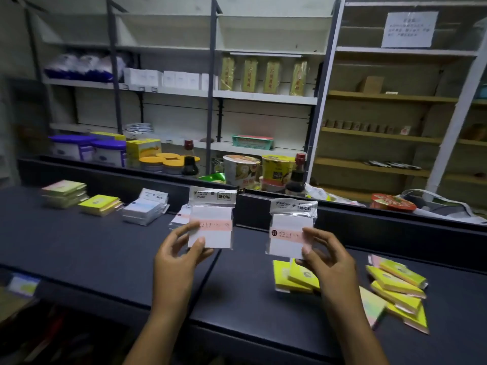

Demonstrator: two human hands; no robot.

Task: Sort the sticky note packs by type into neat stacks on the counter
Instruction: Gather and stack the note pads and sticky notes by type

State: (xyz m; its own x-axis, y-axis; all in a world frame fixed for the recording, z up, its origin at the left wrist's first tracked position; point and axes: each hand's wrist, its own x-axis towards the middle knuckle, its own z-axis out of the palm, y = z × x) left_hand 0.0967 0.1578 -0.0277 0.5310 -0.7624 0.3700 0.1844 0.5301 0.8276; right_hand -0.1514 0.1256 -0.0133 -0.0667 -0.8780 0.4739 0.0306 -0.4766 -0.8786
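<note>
My left hand (181,254) pinches a white sticky note pack with a pink band (212,219), held upright above the dark counter (92,248). My right hand (326,256) pinches a second white pack with a pink band (288,233) the same way. On the counter's left stand three stacks: pastel packs (64,193), yellow packs (100,205) and white-blue packs (143,209). Another white pack with a pink band (180,216) lies behind my left hand. Loose yellow packs (295,277) lie under my right hand, and several more (398,288) are scattered at the right.
A raised dark ledge (369,219) runs along the counter's back. Behind it stand tubs (108,151), jars, noodle cups (241,169) and sauce bottles (297,177). Shelving fills the back wall. The counter's front edge drops off near me.
</note>
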